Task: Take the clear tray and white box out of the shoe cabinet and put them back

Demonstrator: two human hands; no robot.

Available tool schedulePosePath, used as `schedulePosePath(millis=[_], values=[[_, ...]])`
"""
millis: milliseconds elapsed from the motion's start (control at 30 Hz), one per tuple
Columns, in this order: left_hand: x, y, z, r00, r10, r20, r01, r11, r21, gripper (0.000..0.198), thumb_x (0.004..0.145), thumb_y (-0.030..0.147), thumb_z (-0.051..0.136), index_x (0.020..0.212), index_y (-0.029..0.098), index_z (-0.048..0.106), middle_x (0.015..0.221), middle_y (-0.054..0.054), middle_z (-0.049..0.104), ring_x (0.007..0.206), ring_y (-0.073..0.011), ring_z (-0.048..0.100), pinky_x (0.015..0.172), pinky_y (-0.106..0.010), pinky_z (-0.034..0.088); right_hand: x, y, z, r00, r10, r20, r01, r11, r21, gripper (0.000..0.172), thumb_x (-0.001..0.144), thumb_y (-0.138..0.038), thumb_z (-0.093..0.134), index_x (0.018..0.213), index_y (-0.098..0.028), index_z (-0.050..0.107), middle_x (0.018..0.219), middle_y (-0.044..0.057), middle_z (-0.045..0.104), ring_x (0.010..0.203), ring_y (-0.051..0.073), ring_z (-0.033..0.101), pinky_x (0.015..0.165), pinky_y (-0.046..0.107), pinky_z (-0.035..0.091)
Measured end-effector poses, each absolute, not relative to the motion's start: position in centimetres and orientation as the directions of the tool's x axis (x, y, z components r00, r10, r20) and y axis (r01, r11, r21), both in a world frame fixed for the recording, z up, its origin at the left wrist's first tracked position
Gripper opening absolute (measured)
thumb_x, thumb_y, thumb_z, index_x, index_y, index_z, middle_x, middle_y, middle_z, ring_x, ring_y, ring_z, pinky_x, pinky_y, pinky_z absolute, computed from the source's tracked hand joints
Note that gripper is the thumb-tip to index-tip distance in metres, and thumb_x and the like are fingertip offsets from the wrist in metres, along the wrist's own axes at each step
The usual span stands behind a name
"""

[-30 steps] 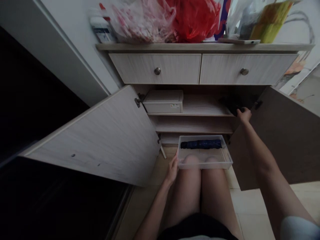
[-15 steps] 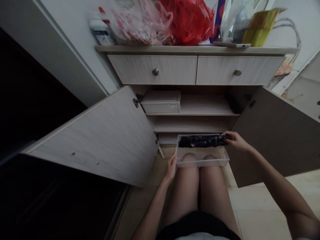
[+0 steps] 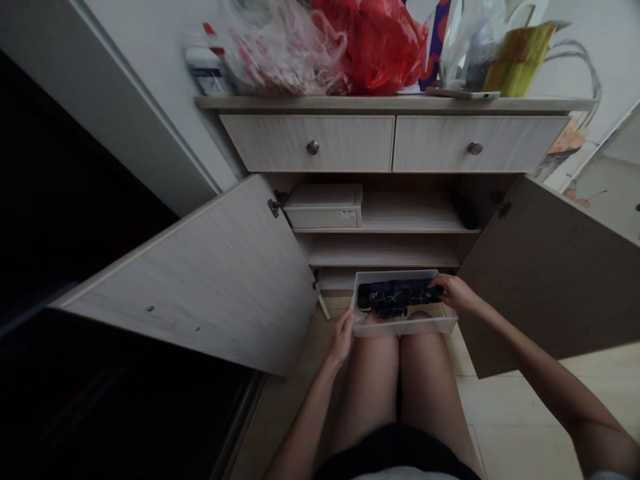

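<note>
A clear plastic box [image 3: 407, 327] rests over my knees, its near wall facing me. My left hand [image 3: 343, 335] is closed on its left side wall. Inside lies a dark folded umbrella [image 3: 395, 293] with thin light lines on its cloth, lengthwise along the box. The fingers of my right hand [image 3: 453, 292] are closed on the umbrella's right end, reaching over the box's right side. Part of the umbrella hangs looser toward the near wall; whether that is a second piece I cannot tell.
The cabinet stands with its left door [image 3: 210, 280] and right door [image 3: 550, 273] swung out on both sides. A white drawer box [image 3: 323, 205] sits on the upper shelf [image 3: 405, 210]. Plastic bags, including a red bag [image 3: 380, 47], and a bottle [image 3: 207, 72] crowd the top.
My right hand has moved slightly left and down with the umbrella, which now lies lower in the box and shows more of its cloth. The left hand stays on the box.
</note>
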State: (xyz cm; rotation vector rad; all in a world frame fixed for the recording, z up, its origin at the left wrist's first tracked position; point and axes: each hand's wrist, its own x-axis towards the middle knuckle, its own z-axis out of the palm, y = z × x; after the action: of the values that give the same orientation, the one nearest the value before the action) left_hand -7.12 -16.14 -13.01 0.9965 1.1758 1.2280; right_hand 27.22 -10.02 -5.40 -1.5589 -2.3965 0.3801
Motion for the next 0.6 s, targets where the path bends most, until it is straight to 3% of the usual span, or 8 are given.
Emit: schedulePosePath(millis=[133, 233, 333, 467, 533, 600], values=[[-7.1, -16.0, -13.2, -0.017, 0.991, -0.132, -0.105, 0.130, 0.986, 0.079, 0.078, 0.062, 0.060, 0.140, 0.015, 0.053, 0.121, -0.012, 0.071, 0.111, -0.0279, 0.065, 0.104, -0.044, 0.046, 26.1, -10.5, -4.1, -0.436, 0.900, 0.001, 0.894, 0.434, -0.108, 0.035, 0.070, -0.007, 0.059, 0.100, -0.019, 0.071, 0.105, 0.009, 0.068, 0.100, 0.023, 0.063, 0.083, 0.028, 0.045], [-6.9, -15.9, -13.3, -0.042, 0.993, -0.107, -0.114, 0.101, 0.988, 0.078, 0.075, 0.064, 0.062, 0.136, 0.015, 0.058, 0.129, -0.013, 0.066, 0.120, -0.0298, 0.061, 0.108, -0.044, 0.043, 24.7, -11.0, -3.0, -0.471, 0.880, -0.050, 0.875, 0.474, 0.101, 0.025, 0.072, -0.010, 0.063, 0.095, -0.016, 0.070, 0.097, 0.013, 0.069, 0.098, 0.027, 0.062, 0.084, 0.033, 0.041], [-6.7, -15.9, -13.4, -0.056, 0.995, -0.080, -0.140, 0.071, 0.988, 0.076, 0.074, 0.064, 0.063, 0.133, 0.017, 0.061, 0.139, -0.012, 0.059, 0.129, -0.0304, 0.054, 0.110, -0.043, 0.041, 23.1, -11.5, -2.7, -0.493, 0.864, -0.100, 0.840, 0.503, 0.204, 0.021, 0.078, -0.006, 0.058, 0.094, -0.013, 0.069, 0.096, 0.016, 0.070, 0.094, 0.027, 0.064, 0.082, 0.035, 0.041], [-6.9, -15.8, -13.7, -0.042, 0.993, -0.106, -0.147, 0.099, 0.984, 0.075, 0.076, 0.064, 0.063, 0.135, 0.018, 0.059, 0.139, -0.013, 0.059, 0.132, -0.0300, 0.052, 0.110, -0.043, 0.041, 22.6, -11.1, -2.7, -0.457, 0.868, -0.194, 0.852, 0.490, 0.185, 0.031, 0.074, -0.013, 0.071, 0.105, -0.013, 0.068, 0.104, 0.019, 0.069, 0.100, 0.030, 0.064, 0.084, 0.035, 0.043], [-7.0, -15.8, -13.9, -0.040, 0.994, -0.098, -0.141, 0.091, 0.986, 0.076, 0.076, 0.065, 0.062, 0.136, 0.018, 0.059, 0.137, -0.014, 0.060, 0.132, -0.0303, 0.052, 0.110, -0.042, 0.041, 23.5, -9.8, -2.1, -0.451, 0.847, -0.281, 0.872, 0.485, 0.063, 0.051, 0.063, -0.023, 0.083, 0.111, -0.016, 0.066, 0.107, 0.017, 0.069, 0.101, 0.032, 0.065, 0.085, 0.036, 0.045], [-7.2, -15.9, -14.1, -0.027, 0.996, -0.090, -0.132, 0.086, 0.987, 0.077, 0.077, 0.065, 0.061, 0.138, 0.018, 0.056, 0.135, -0.013, 0.062, 0.126, -0.0303, 0.057, 0.107, -0.043, 0.044, 25.0, -7.6, -0.9, -0.462, 0.827, -0.320, 0.885, 0.453, -0.108, 0.061, 0.064, -0.033, 0.084, 0.119, -0.020, 0.063, 0.106, 0.013, 0.070, 0.098, 0.029, 0.066, 0.083, 0.033, 0.047]])
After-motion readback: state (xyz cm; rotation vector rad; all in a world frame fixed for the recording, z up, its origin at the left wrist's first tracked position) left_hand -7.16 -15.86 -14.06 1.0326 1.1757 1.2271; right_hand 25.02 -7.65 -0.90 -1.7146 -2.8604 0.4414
